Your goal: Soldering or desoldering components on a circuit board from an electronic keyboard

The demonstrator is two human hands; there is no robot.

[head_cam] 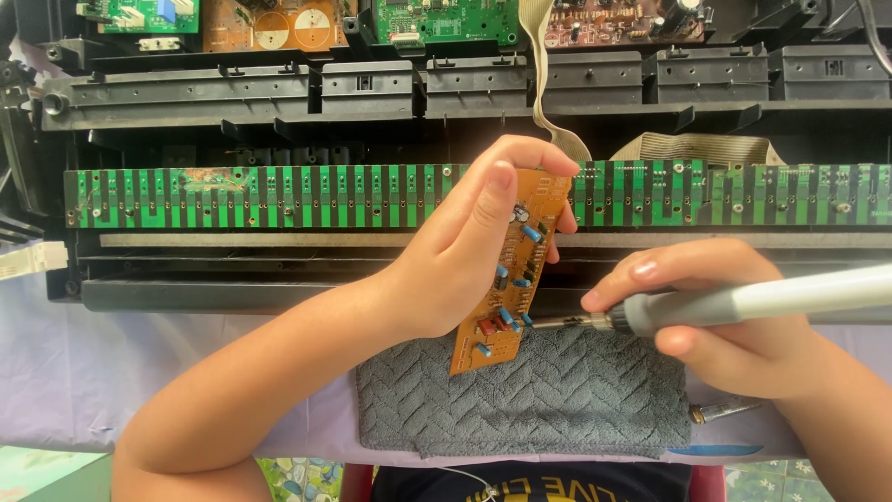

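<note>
My left hand point(469, 246) holds a small orange circuit board point(509, 279) upright by its edges, above a grey towel point(530, 395). The board carries several blue and red components. My right hand point(720, 321) grips a grey-handled soldering iron point(743, 305); its metal tip touches the board's lower right edge near the blue parts. Behind both hands lies an opened electronic keyboard chassis point(372, 102) with a long green contact board point(260, 197) running across it.
More circuit boards, green point(446, 20) and brown point(274, 23), sit at the top of the chassis. A flat grey ribbon cable point(541, 74) hangs down behind the orange board. A metal tool tip point(720, 411) lies on the towel's right edge. A light cloth point(56, 372) covers the table.
</note>
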